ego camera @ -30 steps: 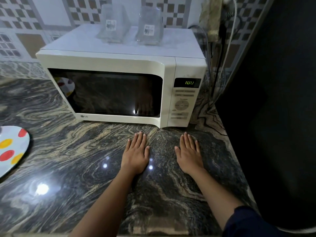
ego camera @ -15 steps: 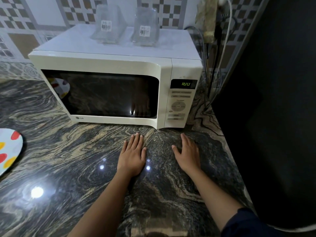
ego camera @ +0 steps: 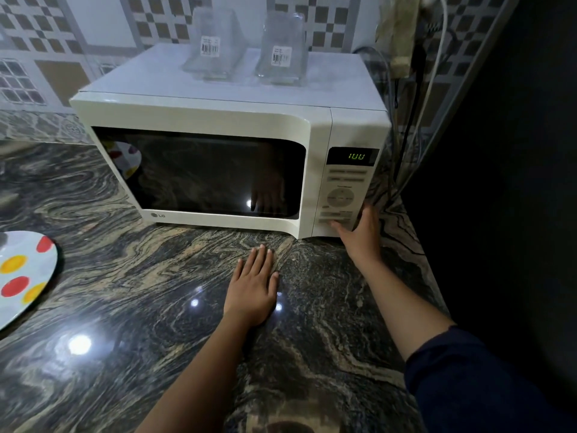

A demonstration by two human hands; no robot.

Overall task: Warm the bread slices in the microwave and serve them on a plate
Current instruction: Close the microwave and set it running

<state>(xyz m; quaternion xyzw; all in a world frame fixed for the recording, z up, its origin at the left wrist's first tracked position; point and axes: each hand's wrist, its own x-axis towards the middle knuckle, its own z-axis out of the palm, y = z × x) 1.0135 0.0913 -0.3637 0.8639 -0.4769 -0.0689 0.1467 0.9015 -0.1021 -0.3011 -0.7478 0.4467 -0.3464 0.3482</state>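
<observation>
A dark, glossy, marble-patterned tabletop (ego camera: 125, 307) fills the lower view, seen from a person's head looking down.

A white microwave (ego camera: 218, 117) stands at the back of it, against a tiled wall, with its door closed. The door window (ego camera: 203, 173) is dark and shows only reflections. No bread slices can be seen anywhere; they are probably inside the microwave, but the glass hides them.

Two clear plastic containers (ego camera: 215, 45) with barcode labels sit side by side on top of the microwave.

A white plate (ego camera: 40, 267) with red and yellow dots lies at the left edge of the tabletop, well apart from the microwave. What shows of it holds no food.

The left hand (ego camera: 253, 292) lies flat on the tabletop in front of the door, its grip spread out with straight fingers, holding nothing.

The right hand (ego camera: 359, 235) reaches to the bottom of the control panel (ego camera: 343, 189). Its grip is spread and holds nothing; the thumb (ego camera: 337, 227) touches the lowest buttons and the fingers lie along the microwave's right edge.

The small display (ego camera: 356, 156) shows green digits, roughly "100".

The step in hand seems to be starting the heating. Next comes a firm press on the right button, then waiting, opening the door and moving the slices to the plate.
</observation>
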